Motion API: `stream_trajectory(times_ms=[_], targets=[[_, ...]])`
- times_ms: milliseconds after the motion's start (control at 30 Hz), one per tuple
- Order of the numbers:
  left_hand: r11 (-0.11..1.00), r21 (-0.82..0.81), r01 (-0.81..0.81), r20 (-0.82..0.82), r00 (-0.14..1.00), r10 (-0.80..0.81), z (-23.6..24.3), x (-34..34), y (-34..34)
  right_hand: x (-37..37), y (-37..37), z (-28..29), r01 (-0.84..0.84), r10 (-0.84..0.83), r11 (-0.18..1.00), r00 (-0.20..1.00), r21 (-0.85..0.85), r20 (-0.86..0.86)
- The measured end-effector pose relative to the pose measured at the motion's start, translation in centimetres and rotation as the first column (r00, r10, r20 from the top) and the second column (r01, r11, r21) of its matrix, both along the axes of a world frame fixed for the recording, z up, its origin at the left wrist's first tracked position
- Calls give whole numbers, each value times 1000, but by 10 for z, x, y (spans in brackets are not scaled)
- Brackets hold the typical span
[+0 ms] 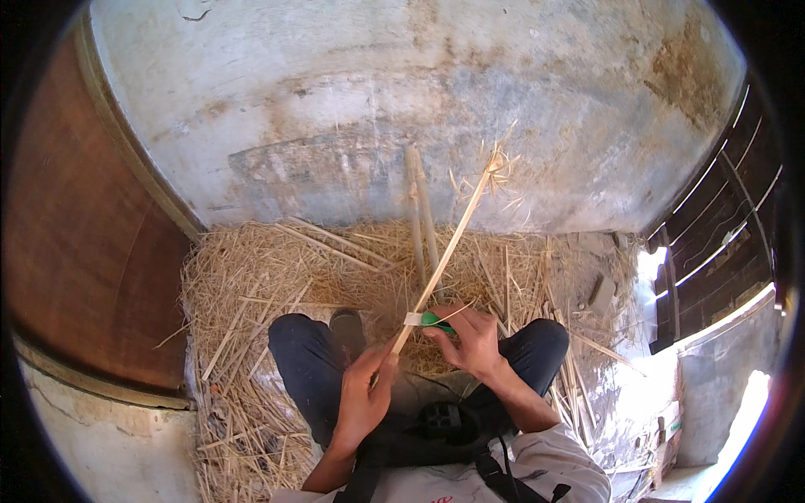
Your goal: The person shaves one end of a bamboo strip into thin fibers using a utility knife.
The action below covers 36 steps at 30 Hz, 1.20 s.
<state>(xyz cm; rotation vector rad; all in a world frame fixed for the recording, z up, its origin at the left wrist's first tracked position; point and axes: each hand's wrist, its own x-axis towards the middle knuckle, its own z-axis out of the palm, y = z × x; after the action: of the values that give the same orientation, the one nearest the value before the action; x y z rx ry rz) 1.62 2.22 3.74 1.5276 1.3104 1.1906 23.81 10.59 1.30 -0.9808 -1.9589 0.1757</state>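
Note:
A long, pale split-wood strip slants up and away from my lap, with curled shavings hanging at its far tip. My left hand is closed around its near end. In my right hand is a green-handled knife, its short pale blade lying across the strip just beyond my left fingers. A thin curl of wood rises by my right fingers. Most of the handle is hidden by the right hand.
Straw-like shavings and loose strips cover the floor around my bent legs. Two poles lean on the stained wall ahead. A brown wooden panel stands at the left, dark slats at the right. A brick-like block lies at the right.

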Motion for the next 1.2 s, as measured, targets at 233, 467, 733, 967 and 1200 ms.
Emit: stream_trajectory(times_ms=[233,467,733,967,1200], targets=[[1000,15,0,-69,998,1,5,2,2,-4,-3,8,13,-17,998,998,68,57],[997,67,-33,-141,989,42,10,5,-2,5,4,14,34,-37,996,998,82,45],[994,103,-36,-140,989,50,7,5,-3,11,9,17,60,-66,992,997,114,46],[998,48,-36,-167,985,44,9,3,-10,21,17,19,84,-87,991,996,102,25],[998,53,-33,-201,979,43,7,0,-12,24,22,18,79,-85,992,994,97,61]])
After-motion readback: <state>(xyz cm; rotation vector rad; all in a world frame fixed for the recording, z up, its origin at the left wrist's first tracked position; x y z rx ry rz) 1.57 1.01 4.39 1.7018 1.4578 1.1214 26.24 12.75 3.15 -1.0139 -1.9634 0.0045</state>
